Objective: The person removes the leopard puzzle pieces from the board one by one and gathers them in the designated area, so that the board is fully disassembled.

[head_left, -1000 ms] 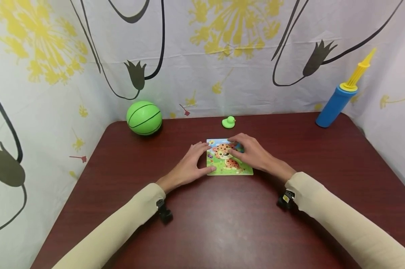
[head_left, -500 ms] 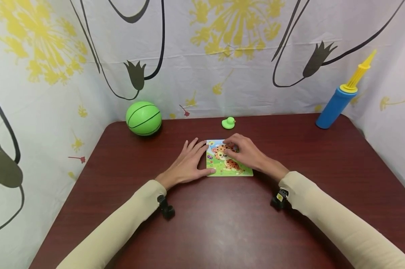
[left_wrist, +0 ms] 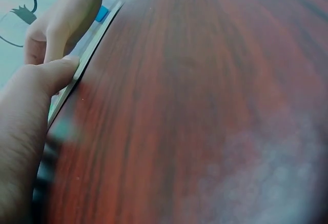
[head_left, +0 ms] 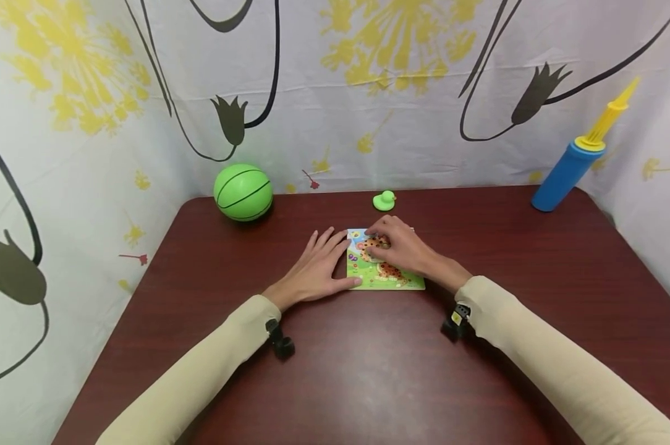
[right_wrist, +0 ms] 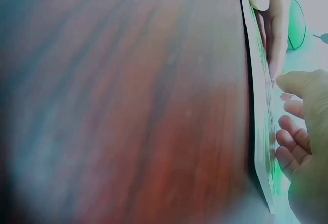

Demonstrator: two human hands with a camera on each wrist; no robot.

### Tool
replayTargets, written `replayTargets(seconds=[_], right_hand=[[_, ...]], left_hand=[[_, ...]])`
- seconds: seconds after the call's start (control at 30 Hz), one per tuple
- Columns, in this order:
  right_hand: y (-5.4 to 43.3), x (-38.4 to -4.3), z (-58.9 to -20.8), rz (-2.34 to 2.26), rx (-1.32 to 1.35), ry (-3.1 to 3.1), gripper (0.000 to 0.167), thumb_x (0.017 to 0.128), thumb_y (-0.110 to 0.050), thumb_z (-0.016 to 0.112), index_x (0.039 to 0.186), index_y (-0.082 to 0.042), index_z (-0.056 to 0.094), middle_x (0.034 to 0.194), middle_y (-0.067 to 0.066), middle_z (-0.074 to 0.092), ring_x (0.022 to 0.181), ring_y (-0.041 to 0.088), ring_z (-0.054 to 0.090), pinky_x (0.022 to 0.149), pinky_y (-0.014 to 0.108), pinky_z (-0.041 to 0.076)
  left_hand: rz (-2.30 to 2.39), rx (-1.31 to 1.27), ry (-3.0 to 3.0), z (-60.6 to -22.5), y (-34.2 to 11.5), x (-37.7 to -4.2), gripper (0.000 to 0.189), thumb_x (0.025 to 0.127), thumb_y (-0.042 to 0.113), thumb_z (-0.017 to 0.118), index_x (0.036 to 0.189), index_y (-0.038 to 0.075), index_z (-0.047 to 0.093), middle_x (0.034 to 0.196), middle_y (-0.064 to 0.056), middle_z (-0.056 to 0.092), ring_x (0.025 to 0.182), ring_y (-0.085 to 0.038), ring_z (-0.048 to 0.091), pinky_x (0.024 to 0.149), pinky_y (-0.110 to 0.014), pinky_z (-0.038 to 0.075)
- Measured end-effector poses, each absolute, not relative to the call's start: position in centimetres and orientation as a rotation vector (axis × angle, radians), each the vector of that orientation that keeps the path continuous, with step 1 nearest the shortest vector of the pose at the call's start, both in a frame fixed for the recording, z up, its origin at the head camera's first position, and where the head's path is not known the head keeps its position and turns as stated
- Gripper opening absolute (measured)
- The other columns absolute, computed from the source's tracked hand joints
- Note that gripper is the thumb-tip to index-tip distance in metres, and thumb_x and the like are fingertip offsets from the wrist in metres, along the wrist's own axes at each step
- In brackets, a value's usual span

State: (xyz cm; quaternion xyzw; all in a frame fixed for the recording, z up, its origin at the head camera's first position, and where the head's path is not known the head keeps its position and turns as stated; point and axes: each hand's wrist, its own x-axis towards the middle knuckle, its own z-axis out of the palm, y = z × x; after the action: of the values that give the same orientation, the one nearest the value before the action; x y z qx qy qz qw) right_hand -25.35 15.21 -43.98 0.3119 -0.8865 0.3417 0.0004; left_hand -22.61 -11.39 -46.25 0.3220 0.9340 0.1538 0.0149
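A square puzzle board point(head_left: 363, 279) lies flat on the table, printed with a spotted leopard cub point(head_left: 389, 271) on green grass. My left hand point(head_left: 314, 272) is spread along the board's left side, thumb on its lower left corner and fingertips at the upper left edge. Over the upper part of the board, my right hand point(head_left: 404, 247) has bent fingers, with thumb and index tips at the leopard's head; I cannot tell whether they pinch a piece. In the right wrist view its other fingertips point(right_wrist: 287, 152) curl close over the board.
A green ball point(head_left: 243, 193) with black lines sits at the table's back left. Behind the board is a small green duck point(head_left: 384, 201). A blue and yellow hand pump point(head_left: 568, 167) stands tilted at the back right. A patterned curtain point(head_left: 313, 93) surrounds the table point(head_left: 357, 371).
My right hand has slid left across the leopard's head, now covering more of its face. My left fingers have spread wider along the board's left side. The head view has shifted slightly.
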Motion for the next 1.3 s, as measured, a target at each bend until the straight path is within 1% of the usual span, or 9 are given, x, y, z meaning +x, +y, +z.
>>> replayTargets(seconds=[0.2, 0.37, 0.6, 0.8, 1.07, 1.3], right_hand=[[14.7, -25.7, -44.1, 1.039, 1.005, -2.803, 0.038, 0.104, -0.022, 0.080, 0.134, 0.000, 0.075, 0.129, 0.016, 0.064, 0.117, 0.032, 0.057, 0.095, 0.050, 0.050], [14.2, -26.3, -44.2, 1.007, 1.031, -2.820, 0.033, 0.106, -0.022, 0.077, 0.133, -0.002, 0.076, 0.127, 0.015, 0.061, 0.115, 0.031, 0.053, 0.094, 0.049, 0.049], [13.9, -26.8, -44.1, 1.002, 1.020, -2.857, 0.030, 0.106, -0.021, 0.077, 0.129, -0.003, 0.076, 0.126, 0.015, 0.059, 0.114, 0.031, 0.051, 0.095, 0.049, 0.049], [13.7, -26.9, -43.8, 1.014, 1.030, -2.875, 0.034, 0.106, -0.022, 0.076, 0.134, -0.002, 0.074, 0.127, 0.016, 0.058, 0.113, 0.031, 0.050, 0.095, 0.049, 0.049], [13.4, -27.2, -43.8, 0.965, 1.058, -2.881, 0.036, 0.107, -0.023, 0.075, 0.138, -0.004, 0.074, 0.122, 0.015, 0.058, 0.107, 0.030, 0.048, 0.089, 0.047, 0.044], [13.0, -27.0, -43.2, 0.930, 1.074, -2.929, 0.036, 0.108, -0.020, 0.073, 0.141, -0.005, 0.072, 0.124, 0.017, 0.057, 0.109, 0.032, 0.048, 0.090, 0.048, 0.044]], left_hand=[[0.476, 0.994, 2.881, -46.3, -11.2, -22.5, 0.106, 0.098, 0.081, 0.058, 0.175, 0.012, 0.031, 0.183, -0.008, 0.020, 0.171, -0.036, 0.008, 0.135, -0.060, -0.001], [0.477, 0.987, 2.887, -46.3, -11.1, -22.4, 0.108, 0.098, 0.081, 0.059, 0.176, 0.013, 0.029, 0.183, -0.009, 0.020, 0.171, -0.036, 0.008, 0.135, -0.061, -0.001], [0.485, 0.980, 2.875, -46.3, -10.8, -22.4, 0.109, 0.098, 0.082, 0.058, 0.176, 0.013, 0.027, 0.183, -0.008, 0.020, 0.171, -0.035, 0.005, 0.135, -0.060, -0.004], [0.483, 0.973, 2.876, -46.2, -10.9, -22.5, 0.109, 0.098, 0.082, 0.058, 0.176, 0.014, 0.027, 0.183, -0.008, 0.020, 0.171, -0.035, 0.004, 0.135, -0.059, -0.004], [0.483, 0.976, 2.880, -46.1, -11.1, -22.6, 0.110, 0.097, 0.083, 0.057, 0.177, 0.014, 0.026, 0.183, -0.008, 0.019, 0.171, -0.035, 0.005, 0.135, -0.060, -0.003], [0.477, 0.973, 2.885, -46.2, -11.4, -22.6, 0.110, 0.097, 0.084, 0.056, 0.177, 0.015, 0.026, 0.183, -0.008, 0.019, 0.171, -0.035, 0.005, 0.135, -0.060, -0.002]])
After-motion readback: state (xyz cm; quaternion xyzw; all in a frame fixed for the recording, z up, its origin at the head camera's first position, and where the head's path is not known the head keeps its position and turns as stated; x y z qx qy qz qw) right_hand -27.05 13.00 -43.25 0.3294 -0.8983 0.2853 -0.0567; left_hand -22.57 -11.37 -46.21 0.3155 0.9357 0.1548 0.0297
